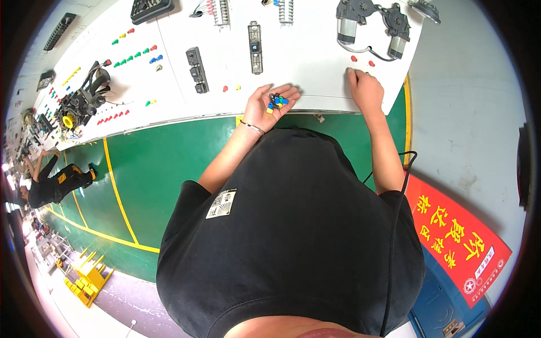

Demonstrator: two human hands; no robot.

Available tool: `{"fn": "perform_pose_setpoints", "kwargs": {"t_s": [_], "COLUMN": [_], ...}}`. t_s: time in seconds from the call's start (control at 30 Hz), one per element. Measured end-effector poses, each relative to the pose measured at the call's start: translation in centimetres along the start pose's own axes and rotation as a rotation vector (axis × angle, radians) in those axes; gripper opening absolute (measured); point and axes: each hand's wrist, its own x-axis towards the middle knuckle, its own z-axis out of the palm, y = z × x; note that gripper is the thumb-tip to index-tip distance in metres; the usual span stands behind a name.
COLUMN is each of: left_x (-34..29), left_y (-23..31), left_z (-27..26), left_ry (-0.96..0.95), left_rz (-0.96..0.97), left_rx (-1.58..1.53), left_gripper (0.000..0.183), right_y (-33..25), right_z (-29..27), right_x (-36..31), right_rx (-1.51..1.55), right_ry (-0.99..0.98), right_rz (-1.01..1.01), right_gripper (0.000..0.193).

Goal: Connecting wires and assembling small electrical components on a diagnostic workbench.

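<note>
At twelve o'clock, my left hand (270, 104) lies cupped, palm up, holding small blue, black and yellow plastic caps (276, 101). My right hand (365, 89), at three o'clock from them, presses fingertips on the white tabletop (315, 62) near two red caps (362, 61).

Two grey window motors (372, 25), three black switch units (196, 70), and two hands (270, 104) show.
</note>
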Motion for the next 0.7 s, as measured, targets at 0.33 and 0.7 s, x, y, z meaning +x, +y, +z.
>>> {"fn": "perform_pose_setpoints", "kwargs": {"t_s": [0.33, 0.7], "left_x": [-0.5, -1.4], "left_y": [1.0, 2.3], "left_z": [-0.6, -1.3], "left_ry": [0.0, -0.029], "left_rz": [-0.023, -0.056], "left_rx": [0.023, 0.04], "left_gripper": [0.055, 0.057], "right_y": [-1.1, 0.4], "right_z": [-0.1, 1.6], "right_x": [-0.3, 0.5], "right_rx": [0.014, -0.077], "right_ry": [0.015, -0.053], "right_rz": [0.069, 0.122], "right_gripper": [0.035, 0.039]}}
